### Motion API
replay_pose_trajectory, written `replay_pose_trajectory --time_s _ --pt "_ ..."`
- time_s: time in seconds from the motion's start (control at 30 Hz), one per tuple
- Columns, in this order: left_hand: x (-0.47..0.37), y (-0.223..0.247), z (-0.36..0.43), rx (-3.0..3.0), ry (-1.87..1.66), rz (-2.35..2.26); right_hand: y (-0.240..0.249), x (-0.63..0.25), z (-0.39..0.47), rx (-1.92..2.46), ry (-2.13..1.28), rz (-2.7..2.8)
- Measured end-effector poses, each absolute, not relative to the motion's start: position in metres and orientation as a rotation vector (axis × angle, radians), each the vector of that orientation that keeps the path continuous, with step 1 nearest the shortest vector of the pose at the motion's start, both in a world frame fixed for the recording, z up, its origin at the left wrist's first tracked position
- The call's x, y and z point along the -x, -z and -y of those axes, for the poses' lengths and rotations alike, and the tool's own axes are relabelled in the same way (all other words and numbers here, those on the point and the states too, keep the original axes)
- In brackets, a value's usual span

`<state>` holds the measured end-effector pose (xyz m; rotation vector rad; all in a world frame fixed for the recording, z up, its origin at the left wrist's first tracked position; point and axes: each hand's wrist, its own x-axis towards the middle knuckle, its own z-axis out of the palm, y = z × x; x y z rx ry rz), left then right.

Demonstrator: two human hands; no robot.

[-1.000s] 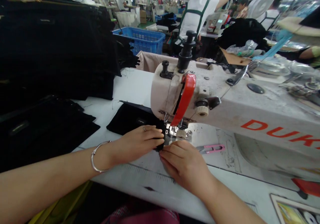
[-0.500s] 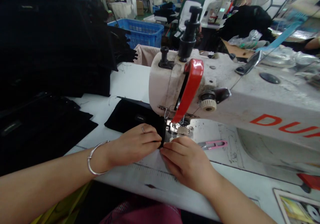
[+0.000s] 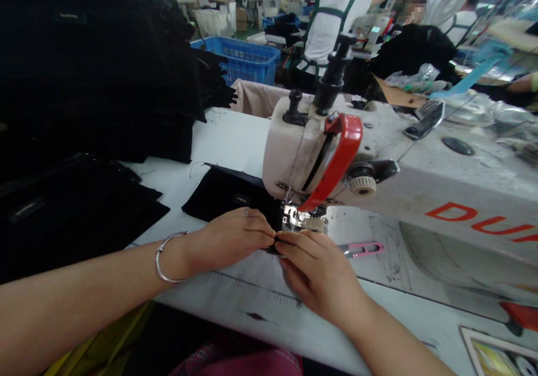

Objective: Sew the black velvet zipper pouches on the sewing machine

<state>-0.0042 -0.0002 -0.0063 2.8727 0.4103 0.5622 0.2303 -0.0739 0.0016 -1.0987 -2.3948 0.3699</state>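
A black fabric piece point(image 3: 222, 194) with a small label lies flat on the table, its right edge by the presser foot point(image 3: 292, 216) of a white sewing machine point(image 3: 290, 140). My left hand point(image 3: 235, 236), with a ring and a silver bangle, is closed on the near right corner of the fabric. My right hand point(image 3: 317, 269) meets it there, fingertips pinched on the same corner. The two hands' fingertips touch or nearly touch. What lies under the fingers is mostly hidden.
Pink thread snips point(image 3: 363, 249) lie right of my right hand. Stacks of black fabric point(image 3: 96, 84) rise at the left. Behind the table stand a blue crate point(image 3: 252, 62) and a cloth-lined bin point(image 3: 256, 98). A person point(image 3: 328, 28) in white stands beyond the machine.
The view has shifted slightly, so the machine sits a little lower and to the right. My fingers have come closer together at the fabric's corner, which shows a small dark bit beneath them.
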Motion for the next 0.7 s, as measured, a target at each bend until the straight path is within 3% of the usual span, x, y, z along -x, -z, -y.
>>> replay_pose_trajectory --time_s 0.7 --pt "-0.008 0.009 -0.050 -2.762 -0.608 -0.722 0.006 -0.224 0.063 1.268 -0.290 2.377"
